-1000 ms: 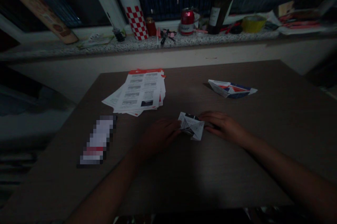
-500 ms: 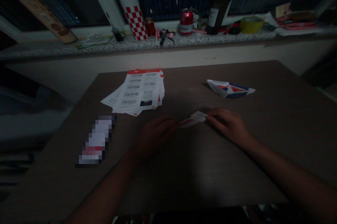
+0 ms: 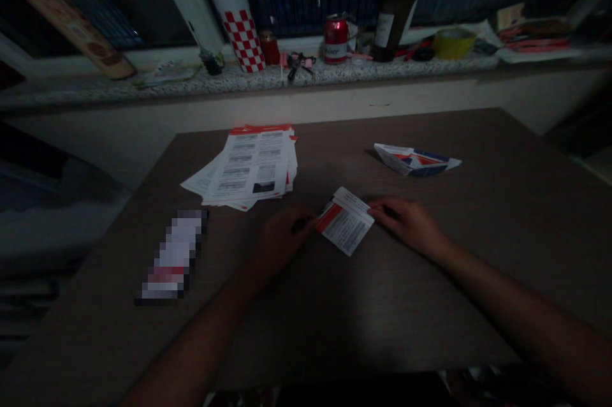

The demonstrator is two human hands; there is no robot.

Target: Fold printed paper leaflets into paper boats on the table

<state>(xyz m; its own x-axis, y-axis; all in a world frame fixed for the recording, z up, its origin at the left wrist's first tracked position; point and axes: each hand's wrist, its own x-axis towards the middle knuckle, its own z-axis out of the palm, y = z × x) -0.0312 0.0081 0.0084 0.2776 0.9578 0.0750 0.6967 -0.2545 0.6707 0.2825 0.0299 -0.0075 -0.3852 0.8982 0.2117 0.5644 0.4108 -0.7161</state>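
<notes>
A small folded paper [image 3: 348, 228], printed with text and an orange band, lies between my hands as a diamond with its corners to the sides. My left hand [image 3: 287, 235] pinches its left corner, and my right hand [image 3: 404, 222] pinches the right corner. Beyond my right hand a folded paper boat [image 3: 415, 161] in white, blue and orange rests on the table. To the far left of the paper sits a stack of printed sheets [image 3: 251, 168] with orange top edges.
A phone [image 3: 174, 254] with a blurred-out screen lies on the brown table [image 3: 306, 330] near my left forearm. Along the stone windowsill [image 3: 191, 83] stand a checkered white bottle [image 3: 241, 30], a red can [image 3: 335, 40], a dark bottle [image 3: 387, 27] and a yellow roll [image 3: 453, 43].
The folded paper was seen narrow and nearly edge-on; now it shows a wide, flat diamond face. Both hands keep hold at its sides, and the view has shifted slightly.
</notes>
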